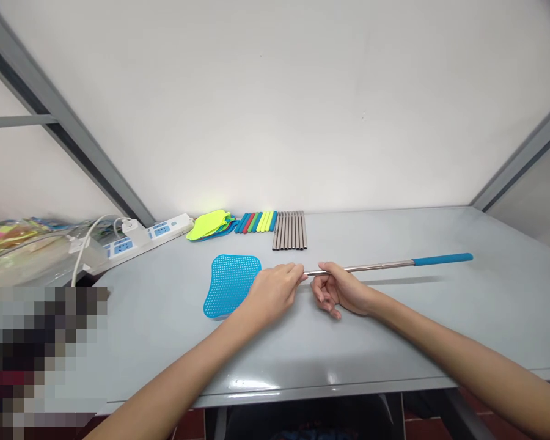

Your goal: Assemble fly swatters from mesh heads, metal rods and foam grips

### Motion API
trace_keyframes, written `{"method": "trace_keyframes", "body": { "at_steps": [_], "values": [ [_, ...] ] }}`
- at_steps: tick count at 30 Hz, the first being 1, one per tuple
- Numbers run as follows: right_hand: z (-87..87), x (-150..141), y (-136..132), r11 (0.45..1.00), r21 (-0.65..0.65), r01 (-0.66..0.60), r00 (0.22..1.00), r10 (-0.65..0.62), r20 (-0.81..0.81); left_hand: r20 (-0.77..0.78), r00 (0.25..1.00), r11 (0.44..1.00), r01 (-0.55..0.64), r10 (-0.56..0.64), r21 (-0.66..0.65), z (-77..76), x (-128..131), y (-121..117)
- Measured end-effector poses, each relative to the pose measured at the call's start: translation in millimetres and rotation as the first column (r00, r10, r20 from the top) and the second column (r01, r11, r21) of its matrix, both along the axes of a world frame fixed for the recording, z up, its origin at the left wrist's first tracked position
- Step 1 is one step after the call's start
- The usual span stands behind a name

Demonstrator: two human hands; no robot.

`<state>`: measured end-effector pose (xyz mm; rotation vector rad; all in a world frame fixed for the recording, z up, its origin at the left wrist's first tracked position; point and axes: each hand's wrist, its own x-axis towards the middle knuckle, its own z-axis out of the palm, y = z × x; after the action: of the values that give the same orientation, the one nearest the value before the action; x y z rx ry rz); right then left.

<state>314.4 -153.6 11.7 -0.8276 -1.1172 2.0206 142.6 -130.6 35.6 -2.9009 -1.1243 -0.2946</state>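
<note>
A blue mesh swatter head (231, 283) is joined to a thin telescopic metal rod (376, 266) that ends in a blue grip (442, 259) on the right. My left hand (272, 292) is closed at the joint where the head meets the rod, partly covering the head's right edge. My right hand (341, 288) pinches the rod just to the right of that, thumb and forefinger on the metal, the other fingers curled under. The swatter is stretched out just above the grey table (394, 330).
At the table's back lie a stack of yellow and blue swatter heads (209, 225), a row of coloured grips (257, 222) and a row of metal rods (289, 230). A white power strip (140, 238) with plugs sits at the back left, next to plastic-wrapped packets (13, 241).
</note>
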Motion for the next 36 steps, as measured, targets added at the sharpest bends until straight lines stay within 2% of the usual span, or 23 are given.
{"method": "trace_keyframes", "body": {
  "at_steps": [3,7,17,23,30,36],
  "values": [
    [0.6,-0.3,-3.1,0.993,-0.082,-0.088,0.996,0.085,-0.036,-0.035,0.999,1.0,0.01,-0.009,0.015,1.2,-1.7,-0.8],
    [2.8,-3.2,-7.1,0.986,-0.1,-0.132,0.989,0.124,-0.075,-0.07,0.997,1.0,0.014,-0.014,0.012,4.3,-1.2,-4.4],
    [-9.1,-7.0,-6.0,0.993,-0.066,-0.095,0.986,0.085,-0.141,-0.102,0.995,1.0,0.008,-0.005,0.026,10.5,9.2,-17.4],
    [-11.3,-10.4,-7.1,0.994,-0.024,-0.108,0.986,0.104,-0.128,-0.115,0.993,1.0,0.011,-0.013,-0.02,11.5,15.7,-20.5],
    [-6.4,-7.6,-2.9,0.981,-0.029,-0.193,0.979,0.19,-0.076,-0.075,0.997,1.0,0.018,-0.019,-0.011,13.3,11.4,-13.6],
    [-5.1,-5.0,3.0,0.981,-0.088,-0.175,0.98,0.165,-0.109,0.006,0.997,0.997,0.072,-0.071,-0.03,14.7,2.6,0.3]
  ]
}}
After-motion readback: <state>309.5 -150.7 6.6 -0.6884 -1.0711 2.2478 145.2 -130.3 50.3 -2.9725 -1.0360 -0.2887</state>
